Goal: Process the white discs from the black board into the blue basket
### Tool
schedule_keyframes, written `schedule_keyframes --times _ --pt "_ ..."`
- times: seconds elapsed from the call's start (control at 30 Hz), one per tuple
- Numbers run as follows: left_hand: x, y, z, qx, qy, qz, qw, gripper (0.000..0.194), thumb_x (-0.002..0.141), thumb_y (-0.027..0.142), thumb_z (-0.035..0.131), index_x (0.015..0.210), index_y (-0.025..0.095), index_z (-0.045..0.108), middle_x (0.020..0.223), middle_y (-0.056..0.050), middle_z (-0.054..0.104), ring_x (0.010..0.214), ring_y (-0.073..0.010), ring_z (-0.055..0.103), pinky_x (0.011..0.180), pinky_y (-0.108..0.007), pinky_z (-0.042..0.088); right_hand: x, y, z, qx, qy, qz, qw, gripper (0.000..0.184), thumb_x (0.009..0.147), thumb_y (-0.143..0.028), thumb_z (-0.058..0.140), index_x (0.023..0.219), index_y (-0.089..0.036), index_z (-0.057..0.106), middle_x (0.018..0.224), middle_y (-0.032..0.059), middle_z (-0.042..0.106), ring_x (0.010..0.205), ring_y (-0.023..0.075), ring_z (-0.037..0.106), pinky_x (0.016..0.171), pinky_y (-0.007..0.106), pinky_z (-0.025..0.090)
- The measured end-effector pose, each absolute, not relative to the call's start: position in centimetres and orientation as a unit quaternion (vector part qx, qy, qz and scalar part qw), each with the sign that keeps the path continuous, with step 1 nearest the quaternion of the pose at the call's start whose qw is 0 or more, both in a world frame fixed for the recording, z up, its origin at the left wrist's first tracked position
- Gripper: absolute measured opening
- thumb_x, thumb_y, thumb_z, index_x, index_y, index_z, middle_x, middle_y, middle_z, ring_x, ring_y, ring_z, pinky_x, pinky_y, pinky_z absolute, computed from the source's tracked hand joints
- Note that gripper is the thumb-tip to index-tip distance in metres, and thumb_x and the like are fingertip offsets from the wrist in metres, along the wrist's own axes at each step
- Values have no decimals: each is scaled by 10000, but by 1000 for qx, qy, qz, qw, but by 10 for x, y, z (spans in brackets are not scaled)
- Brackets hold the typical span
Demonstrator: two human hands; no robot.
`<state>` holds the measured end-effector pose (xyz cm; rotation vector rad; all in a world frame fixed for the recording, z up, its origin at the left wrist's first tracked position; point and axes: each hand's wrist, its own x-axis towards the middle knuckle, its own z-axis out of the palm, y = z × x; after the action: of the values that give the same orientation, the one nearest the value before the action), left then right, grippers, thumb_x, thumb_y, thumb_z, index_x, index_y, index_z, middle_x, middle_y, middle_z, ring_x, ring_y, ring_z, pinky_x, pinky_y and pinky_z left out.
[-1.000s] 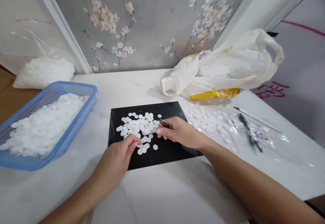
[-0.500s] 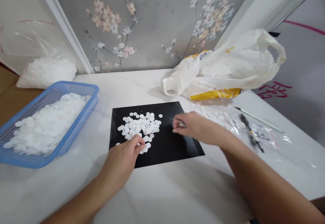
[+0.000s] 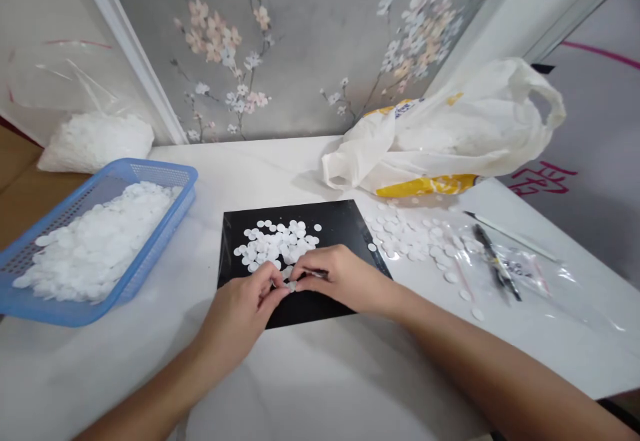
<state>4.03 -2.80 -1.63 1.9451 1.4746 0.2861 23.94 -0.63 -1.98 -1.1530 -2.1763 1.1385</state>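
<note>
Over the near side of a black mat (image 3: 320,307), my two hands meet fingertip to fingertip. My left hand (image 3: 245,301) is closed in a pinch on a small white disc (image 3: 291,286). From the other side my right hand (image 3: 345,277) is also closed, thumb and forefinger pinching the same disc. A small dark, shiny sliver (image 3: 316,272) shows between the right fingers, too little of it to name. Just beyond the fingertips lies a loose pile of thin round white discs (image 3: 273,244), partly hidden by the hands.
At left stands a blue plastic basket (image 3: 145,254) full of white discs, with a clear bag of discs (image 3: 95,141) behind it. A white plastic bag (image 3: 425,147) lies back right. More discs (image 3: 410,237), a black pen (image 3: 495,261) and a white stick (image 3: 510,235) are to the right.
My right hand has moved left from the mat's right part to meet my left hand at the disc. My left hand has stayed nearly in place.
</note>
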Motion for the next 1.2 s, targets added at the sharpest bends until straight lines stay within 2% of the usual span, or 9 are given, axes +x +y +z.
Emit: schedule_keyframes --times 0.2,0.3,0.4,0.53,0.67,0.8,0.97,1.1,1.2 --pt "24 -17 -5 475 498 309 657 206 812 271 449 641 203 356 542 70 351 436 -73 218 439 -232 170 227 -7 -32 -425 -803 387 160 83 814 -115 622 839 -195 626 791 -8 651 685 115 562 653 208 383" --pt "21 -14 -5 425 471 322 703 78 707 189 433 651 200 380 547 54 413 432 -74 248 431 -236 162 229 -6 -26 -480 -779 386 119 90 782 -155 673 797 -195 594 674 -41 571 562 93 463 574 203 332" --pt "21 -14 -7 518 525 254 626 30 713 209 459 707 197 486 538 58 402 462 -88 301 448 -227 186 235 -6 -21 -501 -765 391 102 130 789 -179 664 740 -191 544 641 -50 522 538 88 408 544 206 302" --pt "25 -20 -10 691 584 119 409 107 742 315 601 797 232 564 538 78 368 498 -106 354 497 -228 237 246 -6 -21 -486 -765 401 131 116 864 -273 560 795 -196 506 679 -37 539 552 98 411 528 214 308" --pt "29 -25 -10 752 591 36 291 60 776 296 612 807 253 584 581 67 484 532 -128 447 528 -240 263 244 -9 -24 -462 -772 410 151 49 858 -166 509 824 -194 529 746 -26 581 569 92 448 559 210 351" --pt "30 -27 -10 774 574 19 265 35 825 271 566 833 258 598 643 53 575 569 -144 515 551 -247 294 232 -11 -28 -431 -807 379 141 71 815 -129 611 813 -179 559 827 19 610 691 129 543 642 235 398" --pt "31 -27 -8 778 561 20 282 117 862 261 495 809 247 599 771 32 656 688 -164 586 585 -254 320 228 -13 -26 -447 -806 366 127 74 855 -101 526 824 -163 550 866 61 624 742 155 579 673 262 423" --pt "28 -25 -10 765 563 45 310 181 875 275 433 750 232 557 616 43 541 578 -137 496 544 -248 287 237 -12 -21 -481 -727 463 164 104 882 -224 498 791 -182 527 740 3 612 582 106 524 569 233 403" --pt "25 -21 -13 719 564 110 392 144 845 297 454 736 223 512 550 63 413 504 -108 375 493 -235 241 243 -8 -21 -467 -621 600 188 133 872 -299 496 804 -187 473 750 2 629 497 70 451 461 202 348"
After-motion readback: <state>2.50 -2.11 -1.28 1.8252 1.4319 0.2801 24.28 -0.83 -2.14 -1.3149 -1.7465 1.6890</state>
